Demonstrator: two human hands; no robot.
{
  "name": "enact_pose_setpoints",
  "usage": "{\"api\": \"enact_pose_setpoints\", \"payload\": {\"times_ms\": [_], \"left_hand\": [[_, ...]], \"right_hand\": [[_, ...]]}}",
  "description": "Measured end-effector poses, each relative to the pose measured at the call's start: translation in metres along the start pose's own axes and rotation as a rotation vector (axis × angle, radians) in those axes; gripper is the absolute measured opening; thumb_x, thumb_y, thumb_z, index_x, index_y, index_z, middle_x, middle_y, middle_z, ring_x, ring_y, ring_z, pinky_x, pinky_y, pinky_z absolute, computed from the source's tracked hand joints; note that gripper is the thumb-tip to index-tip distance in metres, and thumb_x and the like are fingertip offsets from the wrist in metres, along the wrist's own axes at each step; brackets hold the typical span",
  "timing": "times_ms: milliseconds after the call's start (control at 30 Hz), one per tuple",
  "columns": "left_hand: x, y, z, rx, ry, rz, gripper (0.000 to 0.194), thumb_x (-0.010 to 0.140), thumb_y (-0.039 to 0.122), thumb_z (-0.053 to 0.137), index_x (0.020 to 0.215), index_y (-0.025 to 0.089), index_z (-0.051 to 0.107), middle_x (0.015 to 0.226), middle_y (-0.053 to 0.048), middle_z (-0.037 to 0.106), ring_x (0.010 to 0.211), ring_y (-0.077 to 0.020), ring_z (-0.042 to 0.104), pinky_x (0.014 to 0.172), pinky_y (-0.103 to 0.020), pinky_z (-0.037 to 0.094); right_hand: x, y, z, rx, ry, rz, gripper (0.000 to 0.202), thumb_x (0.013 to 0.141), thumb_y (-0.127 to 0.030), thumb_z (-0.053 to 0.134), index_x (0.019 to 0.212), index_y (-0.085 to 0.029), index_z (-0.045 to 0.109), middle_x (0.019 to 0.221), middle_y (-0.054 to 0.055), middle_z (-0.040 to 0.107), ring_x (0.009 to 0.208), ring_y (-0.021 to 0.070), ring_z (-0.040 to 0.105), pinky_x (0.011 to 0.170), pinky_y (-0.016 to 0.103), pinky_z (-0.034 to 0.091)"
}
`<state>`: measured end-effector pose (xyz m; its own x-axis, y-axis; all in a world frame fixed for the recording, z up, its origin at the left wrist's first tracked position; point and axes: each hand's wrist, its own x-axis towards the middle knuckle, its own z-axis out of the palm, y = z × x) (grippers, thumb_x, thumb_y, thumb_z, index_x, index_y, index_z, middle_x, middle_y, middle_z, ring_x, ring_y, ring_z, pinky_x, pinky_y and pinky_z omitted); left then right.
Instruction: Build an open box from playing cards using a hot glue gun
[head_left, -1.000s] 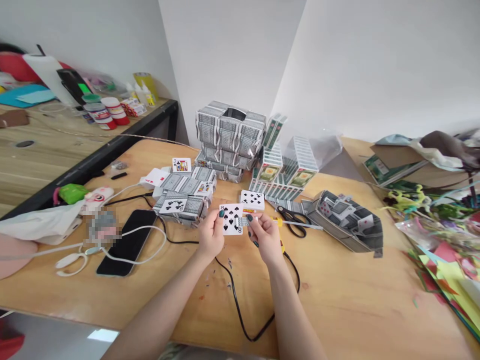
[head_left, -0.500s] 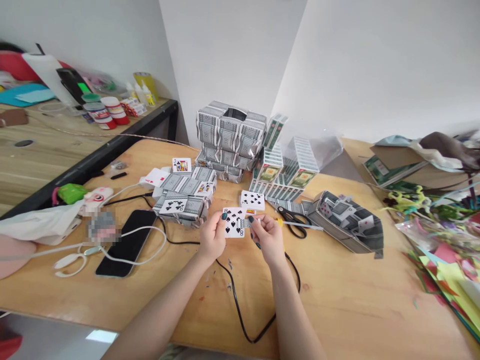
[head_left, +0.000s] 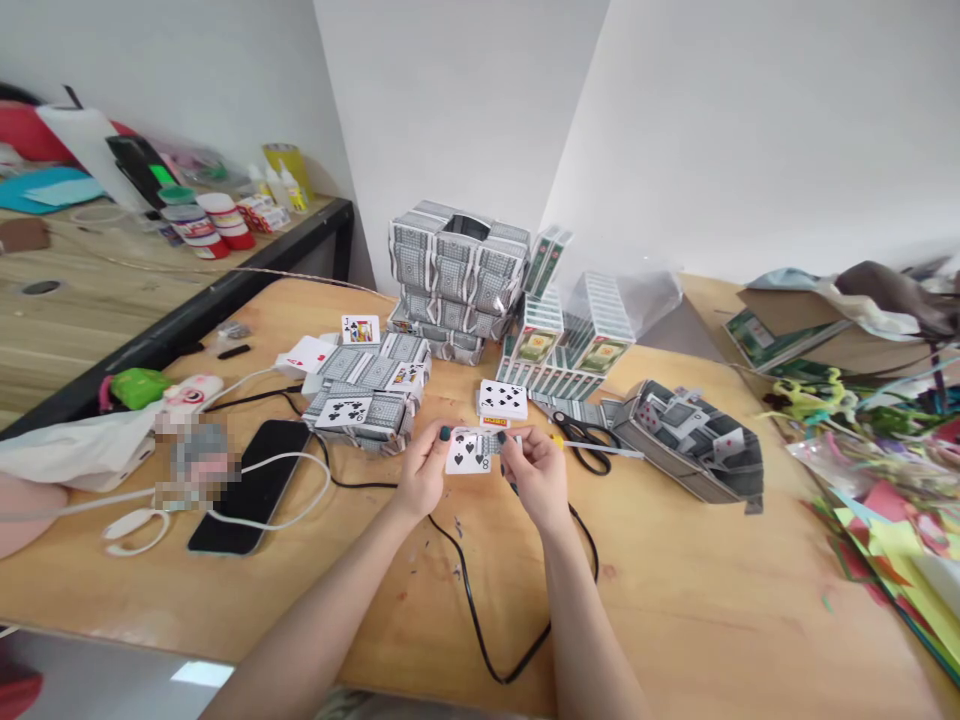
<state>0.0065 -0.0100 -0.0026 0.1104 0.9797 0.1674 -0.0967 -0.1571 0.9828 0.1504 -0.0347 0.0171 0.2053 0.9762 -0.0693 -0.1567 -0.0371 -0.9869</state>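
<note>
My left hand (head_left: 422, 472) pinches the left side of an eight of spades playing card (head_left: 465, 460). The upper part of the card looks bent over. A small grey-patterned card piece (head_left: 489, 444) lies against its face, and my right hand (head_left: 538, 472) pinches that piece at the card's right side. Part of the card's right edge is hidden behind my right fingers. Just beyond my hands rests a stack of playing cards (head_left: 502, 400). Black-handled scissors (head_left: 589, 445) lie to the right, beside a yellow-and-white stick-like thing (head_left: 604, 449).
To the left sits a low block of joined cards (head_left: 367, 385), near a phone (head_left: 251, 490) and cables. Behind stands a taller card structure (head_left: 457, 270) beside stacked card boxes (head_left: 566, 340). An open box of card pieces (head_left: 686, 440) is at the right; coloured paper (head_left: 892, 530) lies beyond.
The card's upper part has bent over, so fewer spades show. Both hands stay close together in nearly the same place. The view has shifted slightly.
</note>
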Motion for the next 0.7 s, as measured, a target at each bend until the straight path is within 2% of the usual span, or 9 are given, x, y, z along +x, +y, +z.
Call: {"api": "enact_pose_setpoints", "payload": {"times_ms": [133,233,333,433,567,700], "left_hand": [[0.006,-0.005,0.002,-0.377,-0.057,-0.199,0.043,0.078,0.054,0.046,0.080,0.014,0.062,0.076,-0.007,0.064,0.076,-0.0195,0.059,0.065,-0.028,0.045],[0.011,-0.002,0.001,-0.464,-0.046,-0.386,0.029,0.070,0.043,0.061,0.077,0.015,0.062,0.074,-0.004,0.065,0.074,-0.0188,0.061,0.064,-0.028,0.046],[0.015,0.002,-0.002,-0.442,-0.060,-0.524,0.023,0.061,0.030,0.070,0.077,0.016,0.062,0.071,-0.001,0.065,0.067,-0.0154,0.060,0.060,-0.026,0.046],[0.016,0.003,-0.005,-0.361,-0.091,-0.536,0.026,0.056,0.025,0.073,0.078,0.015,0.062,0.071,0.001,0.064,0.065,-0.0121,0.059,0.060,-0.024,0.046],[0.016,0.000,-0.008,-0.250,-0.187,-0.530,0.028,0.057,0.026,0.073,0.082,0.014,0.066,0.081,-0.004,0.068,0.073,-0.0150,0.061,0.071,-0.028,0.047],[0.017,-0.002,-0.012,-0.103,-0.241,-0.514,0.026,0.059,0.029,0.072,0.079,0.013,0.069,0.081,-0.006,0.070,0.075,-0.0166,0.061,0.075,-0.030,0.046]], "right_hand": [[0.001,0.006,-0.001,-0.102,0.009,-0.058,0.025,0.073,-0.041,0.059,0.081,-0.017,0.052,0.047,-0.007,0.047,0.039,0.0065,0.039,0.038,0.019,0.029],[0.002,0.011,-0.003,-0.201,0.018,-0.112,0.026,0.075,-0.042,0.056,0.082,-0.018,0.052,0.049,-0.006,0.047,0.041,0.0078,0.041,0.039,0.020,0.030],[0.002,0.013,-0.003,-0.276,-0.014,-0.145,0.025,0.077,-0.042,0.053,0.084,-0.018,0.052,0.053,-0.005,0.048,0.043,0.0087,0.043,0.041,0.021,0.032],[0.001,0.013,-0.003,-0.344,-0.043,-0.176,0.021,0.079,-0.039,0.051,0.085,-0.019,0.052,0.056,-0.004,0.049,0.046,0.0090,0.044,0.043,0.021,0.034],[-0.001,0.013,-0.001,-0.394,-0.058,-0.214,0.017,0.080,-0.035,0.049,0.084,-0.019,0.054,0.061,-0.001,0.055,0.051,0.0107,0.049,0.049,0.023,0.039],[-0.003,0.012,0.000,-0.432,-0.077,-0.243,0.014,0.080,-0.032,0.048,0.082,-0.019,0.054,0.063,0.000,0.057,0.052,0.0118,0.051,0.050,0.023,0.040]]}}
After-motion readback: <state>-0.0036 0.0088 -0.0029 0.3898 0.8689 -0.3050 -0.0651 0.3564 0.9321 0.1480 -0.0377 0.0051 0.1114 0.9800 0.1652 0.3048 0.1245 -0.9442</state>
